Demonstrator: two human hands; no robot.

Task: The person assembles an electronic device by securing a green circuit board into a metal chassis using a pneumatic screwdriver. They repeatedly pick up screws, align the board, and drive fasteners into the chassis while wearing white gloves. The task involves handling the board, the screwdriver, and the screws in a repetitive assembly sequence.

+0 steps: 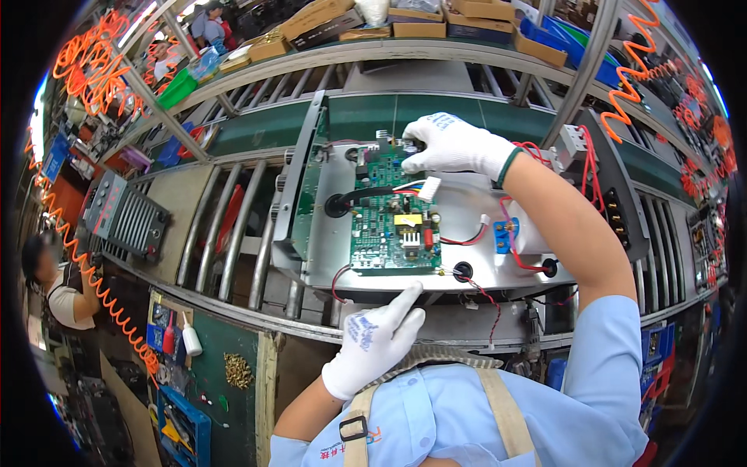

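A green circuit board [381, 226] lies flat on a bare metal chassis plate [467, 265]. My right hand [459, 146], in a white glove, reaches over the board's far right corner. Its thumb and fingers are bent around a small part there, which they mostly hide. My left hand [377, 342], also gloved, is at the chassis's near edge with fingers stretched out and nothing in it. A white plug [429, 189] on a bundle of coloured wires lies across the board. An upright front panel [303, 179] stands on the left side of the chassis.
Metal rollers [226, 233] run beneath the chassis. A finished-looking grey machine [124, 214] stands to the left. Brass fittings [238, 371] and a white bottle [191, 335] sit on a green bench. Orange coiled hoses [630, 70] hang at both sides. Another person [66, 288] is at far left.
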